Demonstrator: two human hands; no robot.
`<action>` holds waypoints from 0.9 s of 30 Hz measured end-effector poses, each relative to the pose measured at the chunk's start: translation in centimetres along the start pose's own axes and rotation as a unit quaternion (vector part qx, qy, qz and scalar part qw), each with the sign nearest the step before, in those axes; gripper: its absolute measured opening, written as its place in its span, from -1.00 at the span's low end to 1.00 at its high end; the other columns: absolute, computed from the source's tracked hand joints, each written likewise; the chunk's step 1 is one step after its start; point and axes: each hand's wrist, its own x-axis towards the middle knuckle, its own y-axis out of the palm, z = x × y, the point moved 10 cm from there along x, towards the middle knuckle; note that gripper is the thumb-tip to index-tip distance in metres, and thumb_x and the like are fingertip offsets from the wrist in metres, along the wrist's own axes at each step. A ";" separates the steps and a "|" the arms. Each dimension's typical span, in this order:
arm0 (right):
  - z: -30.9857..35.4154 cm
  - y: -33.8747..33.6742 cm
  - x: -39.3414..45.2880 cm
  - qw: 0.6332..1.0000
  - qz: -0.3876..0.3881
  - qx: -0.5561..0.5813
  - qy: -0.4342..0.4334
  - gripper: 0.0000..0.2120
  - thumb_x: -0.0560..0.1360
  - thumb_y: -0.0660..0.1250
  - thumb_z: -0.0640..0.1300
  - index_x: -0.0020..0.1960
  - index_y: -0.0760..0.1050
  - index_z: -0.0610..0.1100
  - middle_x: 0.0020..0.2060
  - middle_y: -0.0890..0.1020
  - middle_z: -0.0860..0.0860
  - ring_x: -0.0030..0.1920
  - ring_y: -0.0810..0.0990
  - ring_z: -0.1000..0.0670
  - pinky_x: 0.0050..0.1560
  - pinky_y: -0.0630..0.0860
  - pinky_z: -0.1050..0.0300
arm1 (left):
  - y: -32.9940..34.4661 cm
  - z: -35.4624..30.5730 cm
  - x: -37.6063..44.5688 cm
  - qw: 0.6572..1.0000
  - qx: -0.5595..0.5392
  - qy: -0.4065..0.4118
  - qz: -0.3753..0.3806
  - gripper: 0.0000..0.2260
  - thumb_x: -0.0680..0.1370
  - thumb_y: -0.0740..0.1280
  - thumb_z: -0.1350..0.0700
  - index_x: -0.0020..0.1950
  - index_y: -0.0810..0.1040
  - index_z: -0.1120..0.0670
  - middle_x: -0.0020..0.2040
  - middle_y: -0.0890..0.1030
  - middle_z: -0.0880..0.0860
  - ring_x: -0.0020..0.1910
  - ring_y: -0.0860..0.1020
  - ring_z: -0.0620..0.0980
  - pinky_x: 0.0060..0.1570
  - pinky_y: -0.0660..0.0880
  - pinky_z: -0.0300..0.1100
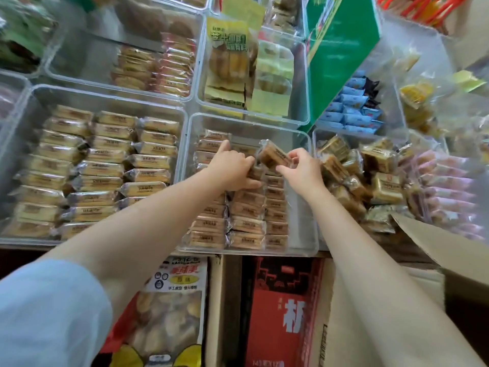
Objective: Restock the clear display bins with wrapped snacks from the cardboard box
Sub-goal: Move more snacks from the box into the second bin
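Both my hands are inside the middle clear bin [301,144], which holds rows of brown wrapped snacks [246,223]. My right hand [304,170] pinches one wrapped snack [272,154] tilted above the middle row near the bin's back. My left hand [232,165] lies on the snacks in the bin, fingers curled round the packs of the middle row, index finger stretched toward the back. A flap of the cardboard box [436,247] shows at the lower right; its inside is hidden.
A large bin of yellow wrapped cakes [105,168] sits to the left. A bin with loosely piled snacks [370,176] and pink packs [449,186] sits to the right. Behind stand more bins and a green carton [341,49]. Below the shelf are a red box [283,308] and a biscuit bag [172,308].
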 end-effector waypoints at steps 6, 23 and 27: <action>-0.6 1.6 -0.3 1.000 0.030 0.003 0.004 -0.78 0.55 0.40 -0.06 0.14 0.44 0.00 -0.04 0.56 0.07 -0.08 0.52 0.03 -0.23 0.36 0.20 | 0.1 -0.3 -0.4 1.000 0.010 -0.005 -0.001 -0.29 0.52 0.00 -0.50 0.24 0.57 0.02 0.03 0.66 0.08 0.19 0.52 0.11 0.45 0.07 0.17; 2.0 9.1 -2.0 0.987 0.146 -0.055 0.034 -0.55 0.67 -0.02 0.17 0.55 0.12 0.24 0.46 0.27 -0.26 0.41 0.35 -0.32 0.42 0.29 -0.21 | 2.8 -1.8 -8.4 0.992 -0.083 -0.035 -0.091 -0.44 0.68 0.04 -0.12 0.65 0.06 0.03 0.66 -0.01 0.12 0.63 -0.13 0.13 0.57 -0.14 0.13; 3.6 9.9 -2.6 0.987 0.138 -0.069 0.034 -0.50 0.68 -0.05 0.16 0.60 0.01 0.12 0.45 0.32 -0.30 0.37 0.41 -0.33 0.32 0.35 -0.16 | 3.7 -0.9 -8.5 0.992 -0.099 -0.044 -0.061 -0.41 0.67 0.03 -0.17 0.66 0.02 0.02 0.66 -0.04 0.10 0.63 -0.17 0.10 0.58 -0.17 0.12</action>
